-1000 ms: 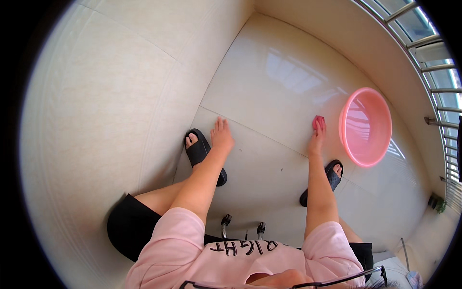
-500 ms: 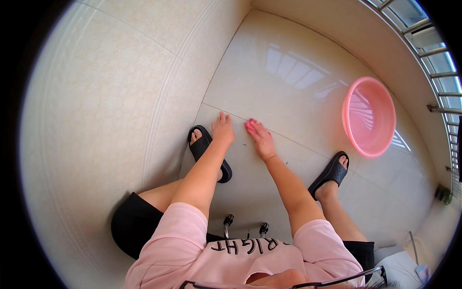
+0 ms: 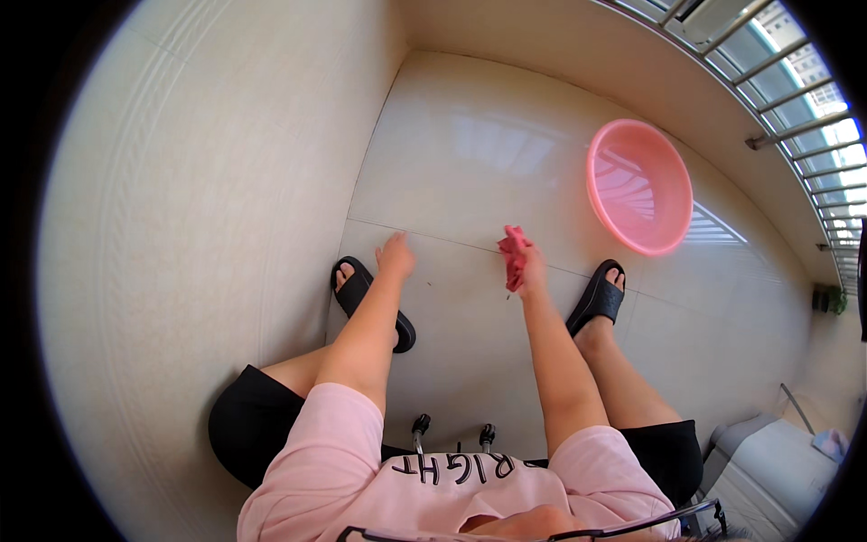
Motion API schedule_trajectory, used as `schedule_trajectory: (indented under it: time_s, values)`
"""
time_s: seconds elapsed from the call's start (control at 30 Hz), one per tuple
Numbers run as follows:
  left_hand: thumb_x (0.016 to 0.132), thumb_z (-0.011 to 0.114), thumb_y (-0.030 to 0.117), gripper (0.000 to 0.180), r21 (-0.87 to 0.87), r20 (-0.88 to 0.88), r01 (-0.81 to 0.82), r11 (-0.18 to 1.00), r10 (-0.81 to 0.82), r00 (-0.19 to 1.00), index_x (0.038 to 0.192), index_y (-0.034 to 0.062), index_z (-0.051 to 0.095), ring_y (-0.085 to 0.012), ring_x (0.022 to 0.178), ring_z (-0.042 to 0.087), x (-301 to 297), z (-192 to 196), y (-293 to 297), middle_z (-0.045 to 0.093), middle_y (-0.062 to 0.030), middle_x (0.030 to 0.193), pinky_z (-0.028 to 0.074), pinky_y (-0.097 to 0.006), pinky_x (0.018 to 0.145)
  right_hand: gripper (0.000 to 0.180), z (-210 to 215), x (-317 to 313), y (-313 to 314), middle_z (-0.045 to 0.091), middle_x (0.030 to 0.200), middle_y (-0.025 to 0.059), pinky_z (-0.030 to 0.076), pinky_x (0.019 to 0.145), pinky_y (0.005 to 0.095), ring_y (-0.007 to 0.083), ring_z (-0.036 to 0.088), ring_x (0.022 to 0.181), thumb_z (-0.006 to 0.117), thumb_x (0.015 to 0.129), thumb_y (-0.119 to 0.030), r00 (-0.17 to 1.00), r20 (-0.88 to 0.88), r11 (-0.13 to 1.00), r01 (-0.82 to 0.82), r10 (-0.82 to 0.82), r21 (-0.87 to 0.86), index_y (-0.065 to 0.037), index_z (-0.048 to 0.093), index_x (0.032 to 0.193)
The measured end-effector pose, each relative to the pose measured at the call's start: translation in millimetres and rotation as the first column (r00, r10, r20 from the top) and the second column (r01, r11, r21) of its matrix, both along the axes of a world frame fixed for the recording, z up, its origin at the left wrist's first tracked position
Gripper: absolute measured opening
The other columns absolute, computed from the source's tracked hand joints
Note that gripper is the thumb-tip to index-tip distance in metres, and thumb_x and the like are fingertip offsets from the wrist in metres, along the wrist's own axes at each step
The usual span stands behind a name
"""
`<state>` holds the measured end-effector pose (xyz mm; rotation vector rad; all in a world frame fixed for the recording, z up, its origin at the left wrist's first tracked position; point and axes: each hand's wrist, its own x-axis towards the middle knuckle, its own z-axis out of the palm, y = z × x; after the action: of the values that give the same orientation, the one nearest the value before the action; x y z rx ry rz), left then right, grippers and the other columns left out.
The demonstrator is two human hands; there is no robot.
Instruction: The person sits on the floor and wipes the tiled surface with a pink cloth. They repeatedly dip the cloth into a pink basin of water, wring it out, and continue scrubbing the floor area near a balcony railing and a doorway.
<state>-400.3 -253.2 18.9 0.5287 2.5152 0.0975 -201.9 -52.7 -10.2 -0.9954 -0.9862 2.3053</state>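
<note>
My right hand [image 3: 535,269] grips a crumpled pinkish-red cloth [image 3: 513,256], its loose folds hanging out past the fingers. It is over the tiled floor [image 3: 452,361], between my two feet and nearer the right one. My left hand [image 3: 396,256] holds nothing and has its fingers apart, low beside the black slide sandal [image 3: 359,294] on my left foot. A thin dark speck [image 3: 429,284] lies on the tile between my hands.
A round pink basin [image 3: 670,203] stands ahead of the right sandal [image 3: 601,298]. A tiled wall [image 3: 208,226] rises on the left. Metal window bars [image 3: 777,135] run along the far right. Caster wheels [image 3: 421,425] sit beneath me, and a grey-white box-shaped thing [image 3: 768,470] is at lower right.
My right hand has moved right with the cloth, which now shows more of its folds. My left hand has drawn slightly back to the left. The whole view has shifted a little.
</note>
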Motion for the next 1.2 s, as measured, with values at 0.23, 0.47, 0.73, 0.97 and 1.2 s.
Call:
schedule_trajectory:
  time_s: [0.23, 0.47, 0.73, 0.97, 1.2]
  values:
    - [0.087, 0.051, 0.015, 0.051, 0.219, 0.105, 0.076, 0.973, -0.101, 0.989, 0.137, 0.0195, 0.044, -0.021, 0.136, 0.034, 54, 5, 64, 0.039, -0.004, 0.146, 0.011, -0.053, 0.114, 0.076, 25, 59, 84, 0.064, 0.112, 0.0148, 0.057, 0.068, 0.0318, 0.0291, 0.066, 0.094, 0.036, 0.091, -0.065, 0.977, -0.084, 0.915, 0.15, -0.195, -0.375, 0.003, 0.052, 0.121]
    - [0.087, 0.051, 0.016, 0.049, 0.273, 0.228, 0.12, 0.954, -0.186, 0.956, 0.136, 0.0184, 0.046, -0.0218, 0.13, 0.041, 72, 36, 124, 0.045, -0.0034, 0.141, 0.012, -0.05, 0.114, 0.081, 29, 87, 146, 0.069, 0.097, 0.0133, 0.046, 0.049, 0.0281, 0.021, 0.067, 0.078, 0.031, 0.088, -0.071, 0.964, 0.106, 0.852, 0.267, -0.246, -0.451, 0.0, 0.056, 0.118]
    - [0.086, 0.052, 0.017, 0.048, 0.364, 0.317, 0.037, 0.931, -0.161, 0.935, 0.134, 0.018, 0.049, -0.0251, 0.122, 0.05, 73, 38, 158, 0.053, -0.0086, 0.134, 0.017, -0.048, 0.113, 0.054, 12, 102, 176, 0.07, 0.095, 0.0169, 0.024, 0.036, 0.0193, 0.0116, 0.051, 0.049, 0.036, 0.089, -0.041, 0.983, -0.086, 0.837, 0.09, -0.161, -0.54, 0.003, 0.06, 0.108]
    - [0.083, 0.055, 0.014, 0.054, 0.452, 0.301, -0.002, 0.892, -0.15, 0.942, 0.136, 0.0174, 0.047, -0.0315, 0.113, 0.056, 58, 19, 162, 0.053, -0.0129, 0.133, 0.035, -0.04, 0.106, 0.051, 22, 82, 170, 0.069, 0.094, 0.0216, 0.02, 0.037, 0.0197, 0.0081, 0.056, 0.052, 0.038, 0.088, -0.035, 0.987, 0.034, 0.873, 0.153, -0.155, -0.464, 0.008, 0.058, 0.107]
    - [0.082, 0.054, 0.01, 0.057, 0.584, 0.297, -0.168, 0.794, -0.016, 0.955, 0.138, 0.01, 0.043, -0.0285, 0.131, 0.042, 29, 27, 150, 0.048, -0.0146, 0.138, 0.037, -0.037, 0.105, 0.053, 47, 28, 150, 0.069, 0.096, 0.0178, 0.023, 0.032, 0.0128, 0.0026, 0.032, 0.041, 0.039, 0.087, -0.036, 0.988, -0.119, 0.863, 0.024, -0.098, -0.505, 0.007, 0.059, 0.109]
